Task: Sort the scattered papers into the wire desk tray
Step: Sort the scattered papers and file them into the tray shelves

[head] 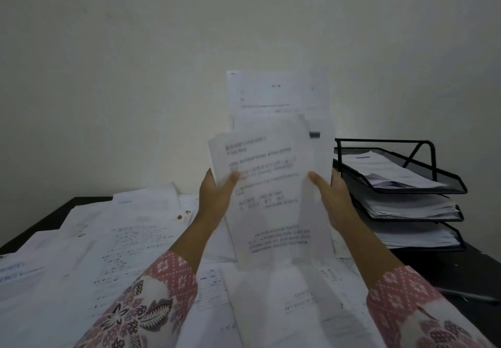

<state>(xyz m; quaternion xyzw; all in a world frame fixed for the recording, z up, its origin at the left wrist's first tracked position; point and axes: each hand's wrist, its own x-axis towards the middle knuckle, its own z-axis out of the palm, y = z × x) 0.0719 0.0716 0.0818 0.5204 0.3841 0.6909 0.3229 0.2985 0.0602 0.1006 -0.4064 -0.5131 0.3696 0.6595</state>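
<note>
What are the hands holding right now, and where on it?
Both hands, left and right, hold a sheaf of papers upright by its side edges, thumbs in front.

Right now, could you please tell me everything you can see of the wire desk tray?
The wire desk tray is black metal mesh with a thin rod frame, three tiers stacked and stepped. It stands on the dark desk at the right, near the wall. Every tier already holds white papers. Neither hand touches it; the right hand is nearest.

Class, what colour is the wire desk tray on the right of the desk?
Black: the wire desk tray has a black frame and mesh, seen in the head view.
</note>
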